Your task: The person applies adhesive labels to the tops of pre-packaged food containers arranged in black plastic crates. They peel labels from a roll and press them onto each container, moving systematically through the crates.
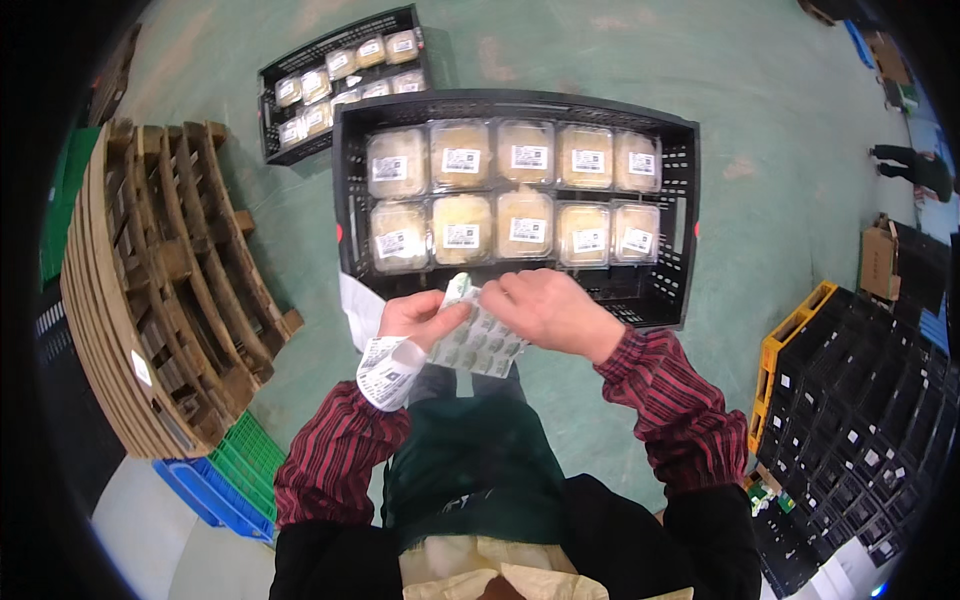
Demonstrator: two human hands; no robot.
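Between my two hands is a sheet of green-and-white stickers [480, 346]. My left hand [421, 316] pinches its left edge, and a strip of printed white labels [390, 373] loops around that wrist. My right hand [547, 307] has its fingers curled on the sheet's upper right edge. Just beyond stands a black plastic crate [517, 100] with two rows of clear plastic clamshell boxes [525, 225]. The boxes hold pale yellow food and bear white printed labels. White paper [362, 309] hangs at the crate's near left corner.
A second black crate [268, 142] of similar boxes stands behind at the left. Stacked wooden pallets [97, 300] are at the left, above green [251, 457] and blue crates [217, 499]. Stacked black crates [840, 420] and a yellow pallet [772, 360] stand right. A person [915, 171] is far right.
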